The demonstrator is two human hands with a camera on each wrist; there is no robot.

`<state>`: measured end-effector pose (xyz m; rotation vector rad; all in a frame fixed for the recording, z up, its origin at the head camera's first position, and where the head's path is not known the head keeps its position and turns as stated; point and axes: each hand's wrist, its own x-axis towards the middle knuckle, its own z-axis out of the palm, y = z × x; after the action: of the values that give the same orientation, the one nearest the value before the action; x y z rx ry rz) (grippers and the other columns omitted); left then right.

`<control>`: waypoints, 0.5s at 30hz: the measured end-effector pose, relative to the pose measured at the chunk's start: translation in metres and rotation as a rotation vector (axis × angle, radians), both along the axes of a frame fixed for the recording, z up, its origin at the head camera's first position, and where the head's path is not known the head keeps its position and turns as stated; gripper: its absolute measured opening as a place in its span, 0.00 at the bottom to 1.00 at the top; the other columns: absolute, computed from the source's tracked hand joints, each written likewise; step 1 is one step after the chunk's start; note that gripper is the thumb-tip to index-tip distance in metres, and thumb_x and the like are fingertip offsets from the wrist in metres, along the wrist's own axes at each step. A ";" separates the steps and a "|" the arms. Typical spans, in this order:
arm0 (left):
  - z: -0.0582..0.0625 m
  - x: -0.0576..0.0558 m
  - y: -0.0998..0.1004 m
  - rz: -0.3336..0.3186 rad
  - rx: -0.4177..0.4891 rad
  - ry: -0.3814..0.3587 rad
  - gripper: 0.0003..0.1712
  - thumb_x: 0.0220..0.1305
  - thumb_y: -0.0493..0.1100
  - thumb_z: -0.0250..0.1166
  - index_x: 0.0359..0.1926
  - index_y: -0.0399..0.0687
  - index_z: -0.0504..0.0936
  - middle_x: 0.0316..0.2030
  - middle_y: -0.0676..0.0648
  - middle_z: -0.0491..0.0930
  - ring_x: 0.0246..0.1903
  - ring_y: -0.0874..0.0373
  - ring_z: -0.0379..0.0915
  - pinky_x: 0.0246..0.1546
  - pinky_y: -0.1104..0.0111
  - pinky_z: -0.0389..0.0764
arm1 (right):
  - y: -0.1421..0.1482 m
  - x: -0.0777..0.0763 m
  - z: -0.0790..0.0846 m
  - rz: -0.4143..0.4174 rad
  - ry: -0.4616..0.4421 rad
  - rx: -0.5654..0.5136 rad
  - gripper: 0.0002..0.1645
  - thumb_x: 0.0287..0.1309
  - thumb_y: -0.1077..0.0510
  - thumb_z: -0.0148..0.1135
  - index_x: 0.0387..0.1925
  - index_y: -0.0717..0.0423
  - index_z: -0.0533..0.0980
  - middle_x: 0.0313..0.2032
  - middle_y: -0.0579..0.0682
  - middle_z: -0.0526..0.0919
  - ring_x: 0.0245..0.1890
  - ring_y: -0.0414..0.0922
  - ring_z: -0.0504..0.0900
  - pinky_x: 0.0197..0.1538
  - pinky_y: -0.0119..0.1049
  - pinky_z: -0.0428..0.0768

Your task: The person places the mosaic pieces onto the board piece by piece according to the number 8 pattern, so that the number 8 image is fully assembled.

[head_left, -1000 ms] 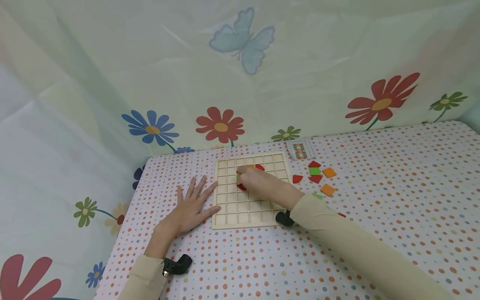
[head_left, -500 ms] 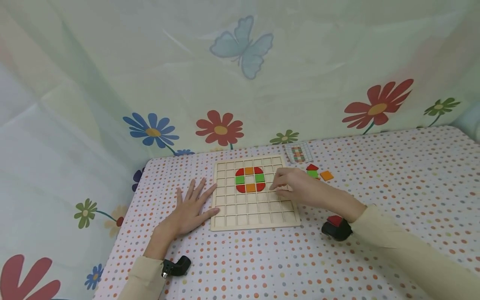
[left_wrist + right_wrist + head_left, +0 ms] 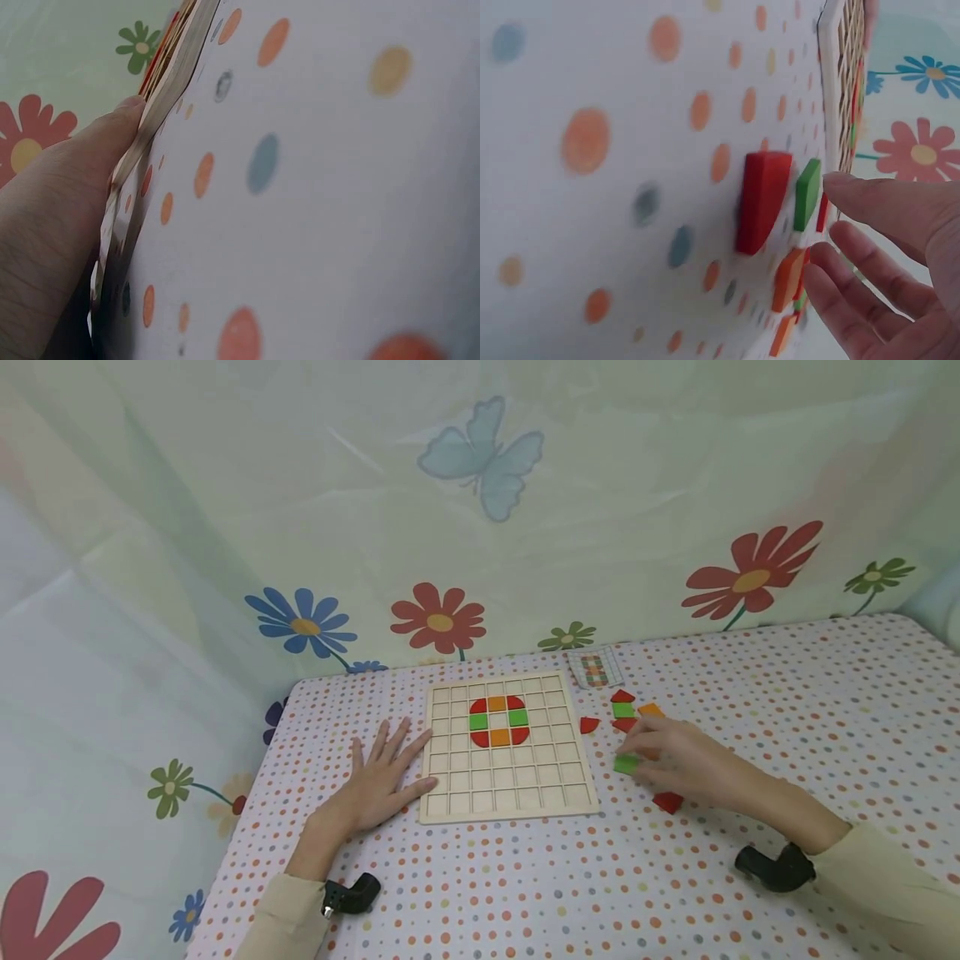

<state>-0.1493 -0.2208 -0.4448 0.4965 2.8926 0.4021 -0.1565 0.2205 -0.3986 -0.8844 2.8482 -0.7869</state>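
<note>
A wooden grid board lies on the table, with red, orange and green tiles set as a ring around one bare cell in its upper part. My left hand rests flat beside it, fingers spread, fingertips and thumb at the board's left edge. Right of the board my right hand hovers over loose tiles, thumb and fingers apart with nothing between them. Closest to its fingertips is a green square tile. A red rounded tile lies just below the hand, and an orange tile is partly behind its fingers.
Behind the loose tiles, a small pattern card lies near the board's top right corner. Other loose tiles include a red one next to the board and a green one. A floral cloth hangs behind the dotted table.
My right hand has left the ring of tiles and moved right, off the board, to the loose tiles. The left green tile in the ring is uncovered. The left hand stays put.
</note>
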 end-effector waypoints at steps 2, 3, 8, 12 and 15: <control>0.000 0.000 0.001 -0.001 0.002 0.000 0.47 0.75 0.72 0.50 0.85 0.66 0.47 0.85 0.47 0.34 0.82 0.40 0.20 0.71 0.29 0.25 | 0.003 0.003 0.001 -0.016 0.008 0.003 0.14 0.54 0.66 0.77 0.44 0.57 0.89 0.43 0.48 0.83 0.37 0.42 0.76 0.35 0.33 0.79; 0.000 0.000 0.001 -0.002 0.002 -0.001 0.47 0.75 0.72 0.50 0.85 0.66 0.47 0.85 0.47 0.33 0.82 0.41 0.20 0.71 0.29 0.25 | 0.005 0.004 0.002 -0.025 0.008 0.009 0.14 0.55 0.66 0.77 0.44 0.57 0.89 0.44 0.49 0.83 0.37 0.42 0.77 0.35 0.33 0.79; 0.001 -0.001 0.001 -0.010 -0.002 -0.006 0.47 0.75 0.72 0.50 0.85 0.65 0.46 0.85 0.47 0.33 0.82 0.40 0.20 0.71 0.28 0.25 | 0.012 0.007 0.000 -0.081 0.032 0.037 0.14 0.53 0.65 0.79 0.43 0.57 0.89 0.43 0.49 0.84 0.38 0.44 0.78 0.36 0.34 0.79; 0.001 -0.001 0.001 -0.015 0.001 0.004 0.47 0.75 0.71 0.51 0.85 0.63 0.48 0.85 0.45 0.34 0.82 0.38 0.21 0.71 0.27 0.25 | 0.016 0.005 -0.002 -0.119 0.061 0.019 0.14 0.49 0.68 0.81 0.40 0.57 0.89 0.42 0.51 0.84 0.41 0.48 0.81 0.38 0.36 0.82; 0.001 0.000 0.001 -0.014 0.003 0.008 0.47 0.75 0.71 0.52 0.85 0.63 0.48 0.85 0.45 0.35 0.82 0.38 0.21 0.71 0.28 0.25 | 0.017 0.003 -0.004 -0.138 0.082 0.018 0.15 0.47 0.69 0.82 0.40 0.59 0.89 0.42 0.52 0.84 0.41 0.50 0.82 0.38 0.38 0.83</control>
<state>-0.1497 -0.2194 -0.4435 0.5195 2.8948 0.4032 -0.1530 0.2371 -0.4024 -0.7410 3.0100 -0.7533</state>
